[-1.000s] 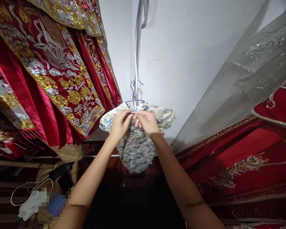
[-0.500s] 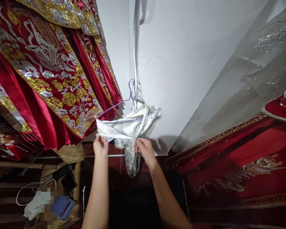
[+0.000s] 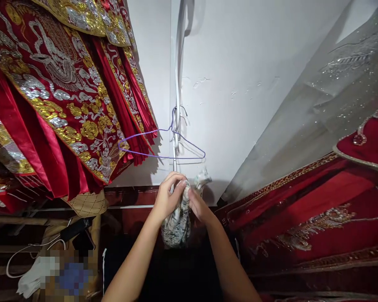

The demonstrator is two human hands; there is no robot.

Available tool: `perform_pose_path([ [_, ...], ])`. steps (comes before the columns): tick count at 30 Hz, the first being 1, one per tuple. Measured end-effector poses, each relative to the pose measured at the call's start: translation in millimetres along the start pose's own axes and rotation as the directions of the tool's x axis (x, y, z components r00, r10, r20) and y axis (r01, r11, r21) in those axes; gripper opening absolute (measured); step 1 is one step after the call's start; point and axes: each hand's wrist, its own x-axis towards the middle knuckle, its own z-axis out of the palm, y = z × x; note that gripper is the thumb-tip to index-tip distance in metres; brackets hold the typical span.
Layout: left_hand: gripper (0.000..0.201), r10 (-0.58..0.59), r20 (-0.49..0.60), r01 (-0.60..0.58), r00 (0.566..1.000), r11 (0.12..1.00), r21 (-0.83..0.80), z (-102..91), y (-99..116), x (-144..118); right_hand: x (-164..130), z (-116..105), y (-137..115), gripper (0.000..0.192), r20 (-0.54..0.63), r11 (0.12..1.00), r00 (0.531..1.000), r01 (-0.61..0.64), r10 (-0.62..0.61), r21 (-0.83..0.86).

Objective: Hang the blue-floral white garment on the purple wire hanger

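Observation:
A white garment with a grey-green pattern (image 3: 176, 228) hangs bunched from my two hands, close in front of my body. My left hand (image 3: 170, 193) is closed on its upper part, thumb and fingers pinched together. Right beside it, my right hand (image 3: 199, 204) grips the other side of the cloth, its fingertips partly hidden. One loose end of the garment sticks up past the right hand. Above both hands a bare purple wire hanger (image 3: 159, 157) hangs by its hook from a white strap (image 3: 177, 75) against the wall.
Red costumes with gold and silver embroidery (image 3: 90, 121) hang at the left. A red beaded garment (image 3: 302, 214) and a sheer sparkling cloth (image 3: 343, 84) fill the right. Lower left, a bamboo rack (image 3: 96, 235) bears a white cable (image 3: 11, 260) and a white crumpled item (image 3: 38, 274).
The garment has come off the purple hanger and down into my hands. My left hand has moved right, close to my right hand. The hanger now hangs bare.

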Motion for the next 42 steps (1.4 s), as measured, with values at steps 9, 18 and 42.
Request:
perform_pose_path([
  [9,0.027,-0.263,0.283,0.227,0.922,0.962,0.154,-40.5,-30,-46,64,-20,-58,0.008,0.134,0.912,0.957,0.286,-0.257,-0.295],
  [18,0.018,-0.298,0.205,0.172,0.932,0.864,0.474,-115.1,-17,-51,127,-40,-25,0.027,0.119,0.881,0.972,0.236,-0.205,-0.410],
  [42,0.027,0.170,0.244,-0.297,0.955,0.569,0.767,-132.7,7,94,82,-131,-68,0.086,-0.058,0.646,0.946,0.173,-0.320,-0.743],
])
